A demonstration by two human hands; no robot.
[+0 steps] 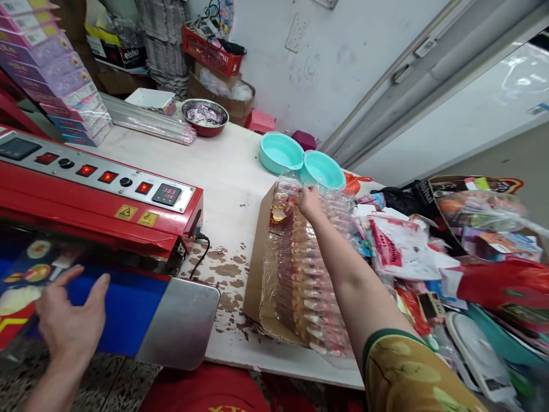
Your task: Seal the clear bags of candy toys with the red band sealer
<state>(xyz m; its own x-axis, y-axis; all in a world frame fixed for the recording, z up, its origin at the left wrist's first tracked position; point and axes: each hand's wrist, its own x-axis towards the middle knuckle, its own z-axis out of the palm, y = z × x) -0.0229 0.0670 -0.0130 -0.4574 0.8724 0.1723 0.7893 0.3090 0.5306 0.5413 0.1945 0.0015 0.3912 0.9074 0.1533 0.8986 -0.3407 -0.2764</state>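
My left hand (pixel 72 315) is over the blue conveyor belt (pixel 126 312) of a red sealing machine (pixel 107 194), thumb and fingers spread apart. Beside it, partly behind the fingers, lies a clear plastic bag with colourful food pictures (pixel 26 286); whether the hand touches it I cannot tell. My right hand (pixel 309 201) reaches to the far end of an open cardboard box (pixel 255 269). Its fingers are closed on a clear plastic pack at the end of a row of similar packs (pixel 309 280) with pinkish and orange contents.
Two turquoise basins (pixel 281 151) stand behind the box, and a metal bowl of small packets (pixel 205 117) is farther left. Stacked boxes (pixel 71 80) rise at the left. A jumbled heap of bags and packaging (pixel 407 246) fills the right side. A black cable (pixel 208 252) runs from the machine.
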